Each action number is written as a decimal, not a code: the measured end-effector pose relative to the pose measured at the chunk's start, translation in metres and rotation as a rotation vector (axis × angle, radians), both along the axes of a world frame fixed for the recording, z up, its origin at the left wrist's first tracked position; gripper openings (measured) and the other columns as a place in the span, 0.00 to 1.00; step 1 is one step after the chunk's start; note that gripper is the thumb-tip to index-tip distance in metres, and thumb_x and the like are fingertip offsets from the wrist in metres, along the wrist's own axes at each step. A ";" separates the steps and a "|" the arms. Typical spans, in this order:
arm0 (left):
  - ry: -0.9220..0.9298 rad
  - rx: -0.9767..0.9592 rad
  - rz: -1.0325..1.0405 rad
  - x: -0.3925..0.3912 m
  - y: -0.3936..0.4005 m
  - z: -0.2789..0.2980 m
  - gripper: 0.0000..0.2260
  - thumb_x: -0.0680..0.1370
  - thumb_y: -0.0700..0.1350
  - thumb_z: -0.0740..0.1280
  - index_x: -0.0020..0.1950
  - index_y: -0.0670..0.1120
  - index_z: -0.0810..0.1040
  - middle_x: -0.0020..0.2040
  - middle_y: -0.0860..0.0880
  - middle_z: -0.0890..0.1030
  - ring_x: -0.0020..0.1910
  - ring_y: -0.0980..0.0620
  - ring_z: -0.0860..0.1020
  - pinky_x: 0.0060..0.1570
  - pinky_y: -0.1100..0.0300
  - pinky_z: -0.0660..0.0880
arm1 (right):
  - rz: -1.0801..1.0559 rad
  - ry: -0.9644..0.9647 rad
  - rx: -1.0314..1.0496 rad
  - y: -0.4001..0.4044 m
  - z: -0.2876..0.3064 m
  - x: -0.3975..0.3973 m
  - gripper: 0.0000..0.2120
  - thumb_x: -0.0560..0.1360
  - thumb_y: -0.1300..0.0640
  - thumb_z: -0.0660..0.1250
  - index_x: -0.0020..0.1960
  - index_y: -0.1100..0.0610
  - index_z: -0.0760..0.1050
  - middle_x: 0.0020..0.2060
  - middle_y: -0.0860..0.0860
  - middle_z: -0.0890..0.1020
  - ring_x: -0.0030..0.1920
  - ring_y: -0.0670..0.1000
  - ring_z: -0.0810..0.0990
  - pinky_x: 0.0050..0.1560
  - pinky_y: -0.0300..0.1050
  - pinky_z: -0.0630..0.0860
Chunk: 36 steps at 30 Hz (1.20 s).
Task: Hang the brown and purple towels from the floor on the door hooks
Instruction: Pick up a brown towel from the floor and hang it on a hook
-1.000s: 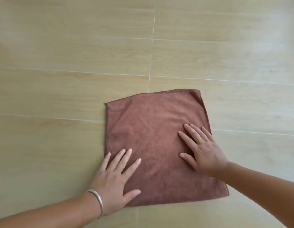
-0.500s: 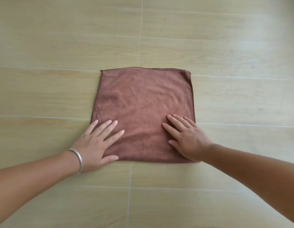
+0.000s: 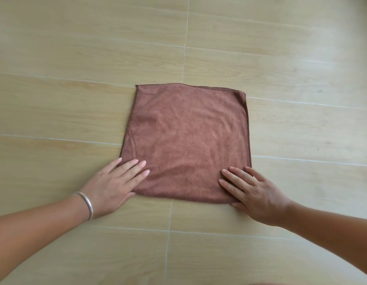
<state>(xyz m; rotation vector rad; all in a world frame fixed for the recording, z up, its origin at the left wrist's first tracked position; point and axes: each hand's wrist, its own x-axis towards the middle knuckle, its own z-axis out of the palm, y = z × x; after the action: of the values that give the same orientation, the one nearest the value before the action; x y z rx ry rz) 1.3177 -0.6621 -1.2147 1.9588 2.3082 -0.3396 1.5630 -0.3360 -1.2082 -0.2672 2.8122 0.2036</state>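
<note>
Brown square microfibre towel point(image 3: 186, 145) lies flat on the pale wood-look tile floor point(image 3: 55, 99). At seven o'clock the left hand point(image 3: 114, 186), silver bangle point(image 3: 87, 204) on its wrist, presses flat-fingered; at five o'clock the right hand point(image 3: 254, 192) does likewise.

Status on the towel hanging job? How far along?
Early. Done: nothing hung; the brown towel lies flat on the floor. In hand: left hand and right hand rest with straight fingers on its two near corners, not gripping. Left: lift it, hang it, then the purple towel; neither that towel nor any door hooks are in view.
</note>
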 end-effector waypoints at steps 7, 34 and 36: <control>0.038 0.063 -0.137 -0.022 0.012 0.047 0.22 0.75 0.52 0.54 0.57 0.44 0.83 0.57 0.47 0.83 0.55 0.49 0.81 0.54 0.48 0.78 | -0.074 -0.004 0.033 0.009 0.053 -0.016 0.24 0.78 0.43 0.50 0.62 0.49 0.79 0.63 0.52 0.79 0.63 0.54 0.77 0.61 0.54 0.76; 0.242 0.103 0.383 -0.087 0.059 0.982 0.21 0.82 0.57 0.46 0.72 0.57 0.66 0.76 0.56 0.62 0.77 0.55 0.52 0.74 0.41 0.47 | -0.540 0.339 0.196 0.046 0.999 -0.082 0.22 0.81 0.40 0.44 0.71 0.42 0.64 0.74 0.48 0.63 0.77 0.51 0.53 0.75 0.56 0.49; 0.244 0.174 0.380 -0.083 0.056 1.041 0.20 0.83 0.56 0.47 0.71 0.56 0.68 0.75 0.56 0.63 0.77 0.56 0.51 0.74 0.42 0.45 | -0.548 0.395 0.212 0.044 1.055 -0.076 0.22 0.81 0.40 0.44 0.71 0.42 0.65 0.73 0.48 0.65 0.76 0.51 0.53 0.75 0.56 0.49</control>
<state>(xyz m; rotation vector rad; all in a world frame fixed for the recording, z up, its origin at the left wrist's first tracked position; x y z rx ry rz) 1.2346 -0.6059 -0.1735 1.5626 2.8840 -0.3700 1.4869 -0.2917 -0.1535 0.6531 3.0726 0.4603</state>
